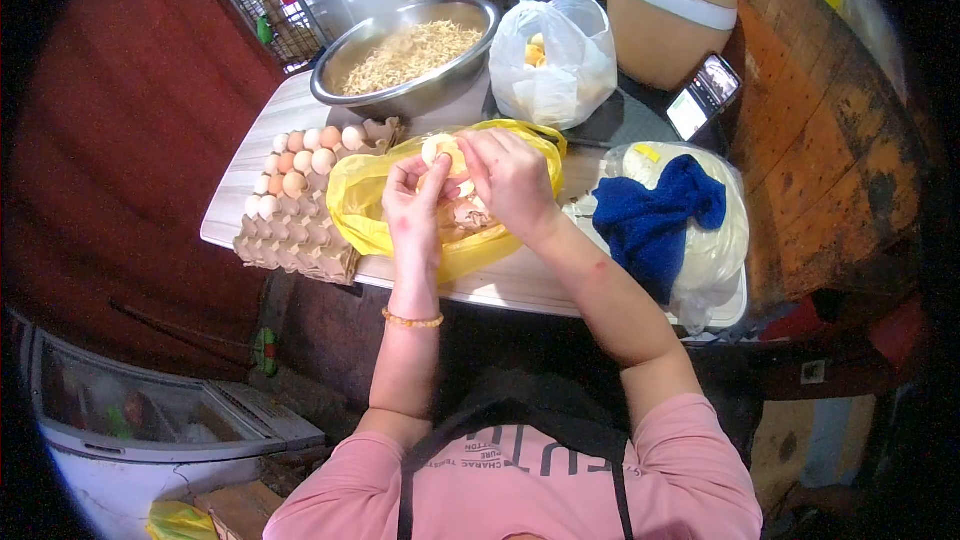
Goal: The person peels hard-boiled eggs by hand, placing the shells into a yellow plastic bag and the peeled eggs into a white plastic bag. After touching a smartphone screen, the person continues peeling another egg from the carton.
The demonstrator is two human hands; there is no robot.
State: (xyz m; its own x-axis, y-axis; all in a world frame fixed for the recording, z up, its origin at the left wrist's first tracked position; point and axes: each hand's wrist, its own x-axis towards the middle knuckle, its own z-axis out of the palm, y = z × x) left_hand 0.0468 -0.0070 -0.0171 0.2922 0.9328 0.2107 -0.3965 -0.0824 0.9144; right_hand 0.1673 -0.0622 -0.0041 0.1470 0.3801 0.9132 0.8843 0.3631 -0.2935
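Between my two hands is a pale, roundish egg (438,149), pinched in the fingers over a yellow plastic bag (362,202). My left hand (420,190) holds it from below and the left, its fingers closed. From the right, my right hand (505,175) touches it with thumb and fingertips pressed together. Broken eggshells (470,215) lie in the open bag under the hands. At the left, a cardboard egg tray (290,240) carries several brown and white eggs (294,183) in its back part.
A steel bowl (340,103) of shredded food stands at the back. Beside it are a white plastic bag (553,70) and a beige lidded container (665,35). A phone (704,97) leans at the right, behind a blue cloth (655,215) on a clear bag.
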